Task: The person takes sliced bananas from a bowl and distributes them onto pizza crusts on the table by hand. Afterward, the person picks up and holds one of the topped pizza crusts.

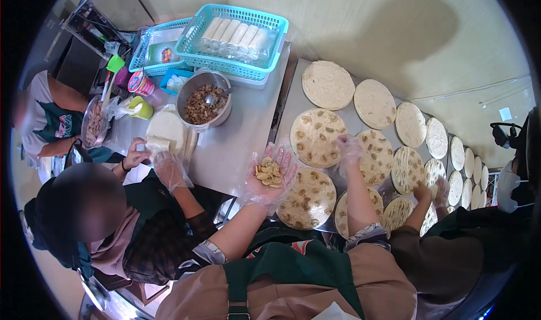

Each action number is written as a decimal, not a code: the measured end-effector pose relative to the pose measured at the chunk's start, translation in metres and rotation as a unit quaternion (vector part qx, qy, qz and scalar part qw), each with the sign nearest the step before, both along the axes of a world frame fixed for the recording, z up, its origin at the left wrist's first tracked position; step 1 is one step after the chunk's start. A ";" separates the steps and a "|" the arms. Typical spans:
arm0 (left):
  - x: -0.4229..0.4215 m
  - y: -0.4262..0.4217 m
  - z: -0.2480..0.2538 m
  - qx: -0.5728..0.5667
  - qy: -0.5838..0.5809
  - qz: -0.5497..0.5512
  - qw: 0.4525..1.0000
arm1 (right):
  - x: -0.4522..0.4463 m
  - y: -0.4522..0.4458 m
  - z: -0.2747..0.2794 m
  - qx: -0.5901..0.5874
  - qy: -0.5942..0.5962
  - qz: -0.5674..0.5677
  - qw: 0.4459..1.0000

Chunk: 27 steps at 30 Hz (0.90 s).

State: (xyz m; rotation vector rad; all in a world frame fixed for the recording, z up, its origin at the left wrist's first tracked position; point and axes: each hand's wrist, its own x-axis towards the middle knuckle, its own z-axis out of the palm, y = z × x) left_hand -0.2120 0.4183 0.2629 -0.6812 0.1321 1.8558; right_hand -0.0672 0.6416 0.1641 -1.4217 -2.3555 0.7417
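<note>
My left hand [269, 178], in a clear plastic glove, is palm up with a small pile of sliced mushrooms [269, 172] resting on it. My right hand [350, 149], also gloved, is over the round flatbreads with its fingers drawn together and pointing down; what they pinch is hidden. It is between a mushroom-dotted flatbread [317, 137] and another dotted flatbread [374, 156]. Nearer my body is a third flatbread with mushroom slices [306, 199], close to my left hand.
Plain flatbreads [328, 85] line the back of the table. A co-worker's gloved hand [441, 192] works at right; another co-worker's hand [168, 170] touches a wrap [160, 144] at left. Beyond are a pot of brown filling [204, 103] and a blue basket of rolls [276, 24].
</note>
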 end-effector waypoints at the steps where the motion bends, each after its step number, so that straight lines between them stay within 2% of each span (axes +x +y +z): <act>1: -0.001 -0.001 0.001 0.007 0.006 0.002 1.000 | 0.001 0.001 0.001 -0.019 0.043 -0.045 0.998; 2: -0.002 -0.003 0.003 0.007 0.006 0.003 1.000 | 0.000 0.002 0.001 -0.019 0.044 -0.044 0.998; 4: -0.005 -0.005 0.007 0.012 0.018 0.008 1.000 | -0.003 0.002 0.005 0.008 -0.090 -0.032 0.995; 7: -0.006 -0.007 0.012 0.008 0.031 0.011 0.999 | -0.013 -0.006 0.011 0.018 -0.144 0.030 0.989; 10: -0.008 -0.010 0.016 0.004 0.044 0.005 0.999 | -0.018 -0.002 0.010 -0.030 -0.143 0.002 0.989; 13: -0.010 -0.013 0.010 0.019 0.042 0.002 0.999 | -0.025 0.008 0.005 -0.013 -0.089 -0.013 0.996; 19: -0.007 -0.015 0.012 0.033 0.055 -0.003 0.998 | -0.045 0.028 -0.014 0.026 -0.125 0.013 0.992; 20: -0.006 -0.015 0.014 0.030 0.057 -0.001 0.998 | -0.048 0.024 -0.001 0.024 -0.123 0.015 0.992; 22: -0.004 -0.014 0.018 0.048 0.066 -0.017 0.996 | -0.051 0.017 0.027 -0.060 -0.086 -0.028 0.994; 23: -0.005 -0.013 0.018 0.048 0.069 -0.012 0.996 | -0.054 0.014 0.028 -0.059 -0.084 -0.023 0.994; 24: -0.005 -0.012 0.018 0.059 0.065 -0.020 0.996 | -0.053 0.009 0.028 -0.135 0.048 -0.054 0.988; 25: -0.005 -0.011 0.018 0.070 0.061 -0.028 0.995 | -0.052 0.003 0.029 -0.208 0.178 -0.085 0.958; 26: -0.004 -0.010 0.020 0.069 0.061 -0.025 0.995 | -0.049 -0.012 0.047 -0.210 0.177 -0.082 0.958; 27: -0.004 -0.009 0.023 0.077 0.057 -0.027 0.995 | -0.046 -0.036 0.086 -0.260 0.175 -0.026 0.949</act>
